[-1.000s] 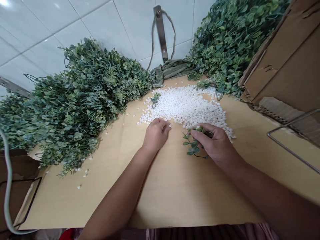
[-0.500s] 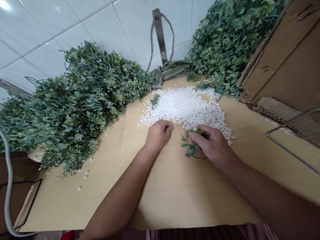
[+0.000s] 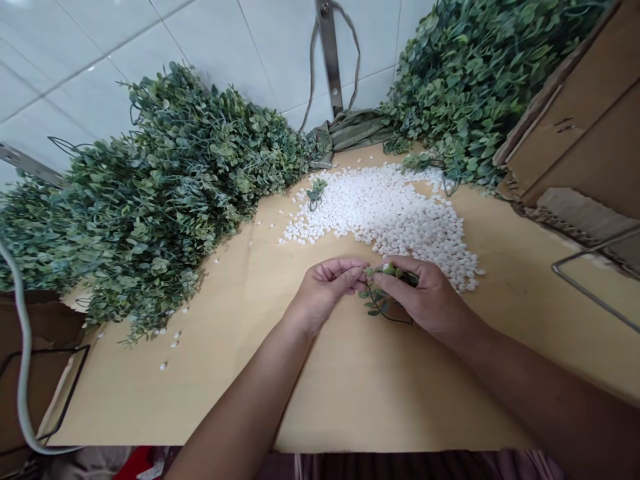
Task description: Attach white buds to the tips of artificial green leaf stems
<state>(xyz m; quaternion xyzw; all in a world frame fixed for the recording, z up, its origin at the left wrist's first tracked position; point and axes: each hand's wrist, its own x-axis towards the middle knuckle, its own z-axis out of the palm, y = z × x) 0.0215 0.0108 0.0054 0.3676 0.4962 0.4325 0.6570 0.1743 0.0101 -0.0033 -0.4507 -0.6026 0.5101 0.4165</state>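
Left hand (image 3: 327, 287) has moved from beside the white pieces, where it was apart from the other hand, to meet the right hand (image 3: 427, 297) over the near part of the counter (image 3: 350, 393). Right hand holds about the same position, with the same sprig.

Right fingers: closed, thumb against forefinger, gripping the leafy green sprig (image 3: 376, 307). Lower leaves and a thin dark stem hang below the grip. Left fingers: thumb and forefinger pinched together at the sprig's upper left end, other fingers curled. Whether a small piece lies between the left fingertips: too small to tell.

Sprig location: between the two hands, just on the near side of the spread of white pieces (image 3: 390, 213). These lie loose on the counter, with a few strays near its left side. One small loose sprig (image 3: 316, 192) rests at the left part of the spread.

Surroundings: large left heap of greenery (image 3: 170, 187) along the tiled wall (image 3: 270, 47); second, right heap of greenery (image 3: 470, 87) at the far right, beside a cardboard box (image 3: 580, 133). Dark green cloth (image 3: 357, 130) bunched between the heaps, below a metal strip (image 3: 329, 57) with a cord (image 3: 357, 53) looped by it. Bent metal rod (image 3: 590, 291) at right, in front of the box. White hose (image 3: 23, 347) and black wire frame (image 3: 75, 383) at the left edge.
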